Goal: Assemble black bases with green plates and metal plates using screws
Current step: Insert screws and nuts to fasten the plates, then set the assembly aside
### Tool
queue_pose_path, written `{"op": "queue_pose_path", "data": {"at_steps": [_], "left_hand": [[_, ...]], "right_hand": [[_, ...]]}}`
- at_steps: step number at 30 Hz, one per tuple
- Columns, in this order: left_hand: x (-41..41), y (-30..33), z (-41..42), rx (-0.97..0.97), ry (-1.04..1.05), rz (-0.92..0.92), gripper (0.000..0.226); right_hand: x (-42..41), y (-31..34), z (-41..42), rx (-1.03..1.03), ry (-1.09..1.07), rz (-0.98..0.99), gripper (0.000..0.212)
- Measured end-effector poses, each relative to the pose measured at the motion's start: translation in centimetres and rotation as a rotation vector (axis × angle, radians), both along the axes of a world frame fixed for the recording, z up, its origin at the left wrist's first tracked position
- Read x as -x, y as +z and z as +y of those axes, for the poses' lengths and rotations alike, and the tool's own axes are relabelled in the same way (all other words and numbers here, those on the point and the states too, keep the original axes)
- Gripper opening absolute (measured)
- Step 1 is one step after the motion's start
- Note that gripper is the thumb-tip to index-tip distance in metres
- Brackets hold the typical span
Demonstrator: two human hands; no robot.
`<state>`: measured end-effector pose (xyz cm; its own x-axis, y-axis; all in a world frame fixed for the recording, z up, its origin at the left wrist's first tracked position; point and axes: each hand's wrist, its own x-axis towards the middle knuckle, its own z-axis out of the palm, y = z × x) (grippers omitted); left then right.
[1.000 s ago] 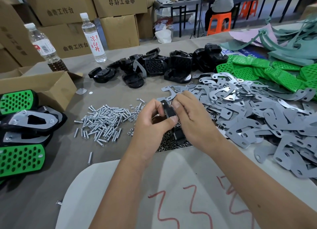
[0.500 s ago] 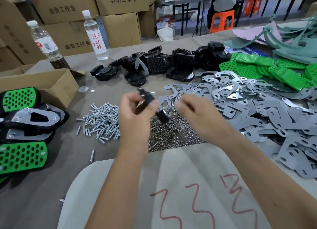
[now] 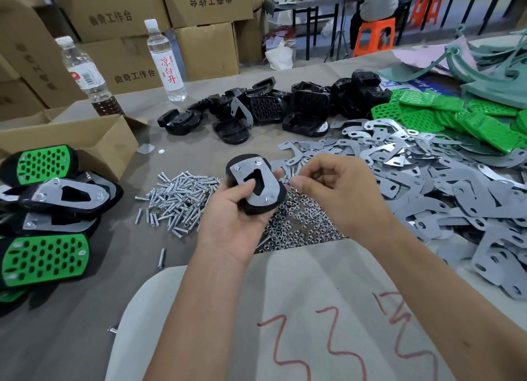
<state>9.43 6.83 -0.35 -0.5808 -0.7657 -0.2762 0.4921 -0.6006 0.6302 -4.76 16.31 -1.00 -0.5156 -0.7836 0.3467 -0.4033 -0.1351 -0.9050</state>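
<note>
My left hand (image 3: 228,218) grips a black base (image 3: 253,186) with a metal plate facing up and screw ends sticking through it. My right hand (image 3: 333,189) hovers just right of it, fingers curled, thumb and forefinger pinched together; whether a nut sits between them I cannot tell. Under both hands lies a heap of small nuts (image 3: 299,226). A pile of screws (image 3: 179,198) sits to the left. Loose metal plates (image 3: 427,175) spread to the right, green plates (image 3: 445,115) lie at the far right, and black bases (image 3: 279,106) sit behind.
Finished assemblies (image 3: 42,209) are stacked at the left beside an open cardboard box (image 3: 71,144). Two water bottles (image 3: 165,61) stand at the back before stacked cartons. A white sheet with red marks (image 3: 313,309) covers the near edge. A person sits on an orange stool (image 3: 373,35) behind.
The left hand has turned the base so its metal-plate side faces up and brought it toward the middle. The right hand has let go of it and now hovers beside it.
</note>
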Motion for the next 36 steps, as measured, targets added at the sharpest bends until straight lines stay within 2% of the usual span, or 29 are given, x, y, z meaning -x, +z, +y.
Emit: {"op": "queue_pose_path", "data": {"at_steps": [3, 6, 15, 18, 23, 28, 36], "left_hand": [[0.4, -0.1, 0.3, 0.046, -0.018, 0.014, 0.047], [0.9, -0.4, 0.7, 0.088, -0.020, -0.003, 0.048], [1.1, -0.7, 0.6, 0.106, -0.010, 0.012, 0.044], [1.1, -0.8, 0.7, 0.130, -0.012, 0.000, 0.043], [1.3, -1.1, 0.8, 0.183, 0.000, -0.009, 0.044], [1.1, -1.0, 1.0, 0.196, -0.034, -0.001, 0.042], [1.0, -1.3, 0.5, 0.193, -0.074, -0.021, 0.039]], "right_hand": [[-0.8, -0.1, -0.1, 0.083, 0.039, -0.080, 0.014], [-1.6, -0.3, -0.3, 0.108, 0.064, -0.097, 0.021], [-1.7, -0.1, -0.1, 0.054, 0.124, 0.110, 0.014], [-1.9, -0.2, -0.1, 0.035, 0.105, 0.069, 0.018], [-1.8, -0.5, -0.2, 0.028, 0.084, 0.012, 0.013], [-1.1, -0.4, -0.2, 0.039, 0.165, 0.148, 0.010], [0.0, -0.5, 0.1, -0.004, 0.283, 0.169, 0.012]]}}
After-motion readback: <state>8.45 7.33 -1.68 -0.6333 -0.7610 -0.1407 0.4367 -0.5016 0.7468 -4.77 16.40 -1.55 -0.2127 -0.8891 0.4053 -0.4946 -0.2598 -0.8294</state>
